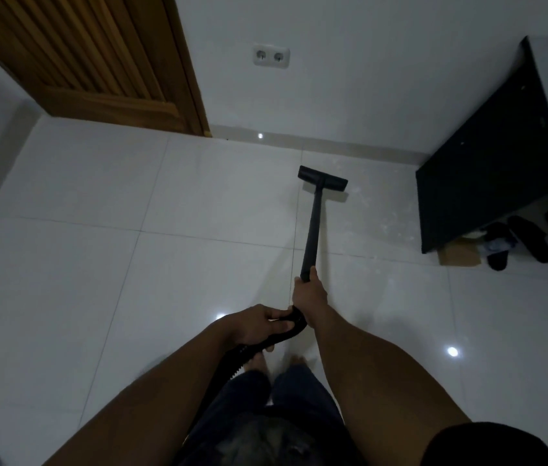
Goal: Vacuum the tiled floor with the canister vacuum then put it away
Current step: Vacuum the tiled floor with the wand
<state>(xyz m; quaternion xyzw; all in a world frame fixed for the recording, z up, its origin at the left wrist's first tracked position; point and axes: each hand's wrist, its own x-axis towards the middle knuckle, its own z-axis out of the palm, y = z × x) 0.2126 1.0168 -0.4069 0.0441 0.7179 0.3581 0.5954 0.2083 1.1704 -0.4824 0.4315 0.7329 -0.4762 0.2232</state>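
A black vacuum wand [312, 227] slants away from me across the white tiled floor [131, 264]. Its flat floor nozzle [322, 177] rests on a tile a short way from the far wall. My right hand [309, 292] grips the near end of the wand. My left hand [259, 326] holds the curved black handle where the ribbed hose [229, 361] joins it. The hose drops past my legs and out of sight. The canister is not in view. Pale dust specks lie on the tiles around the nozzle.
A wooden door [91, 62] stands at the back left, with a double wall socket [271, 56] to its right. A black cabinet [494, 169] stands at the right wall, with shoes [531, 237] and a cardboard piece [459, 255] beside it. My bare feet [279, 364] stand below the hands.
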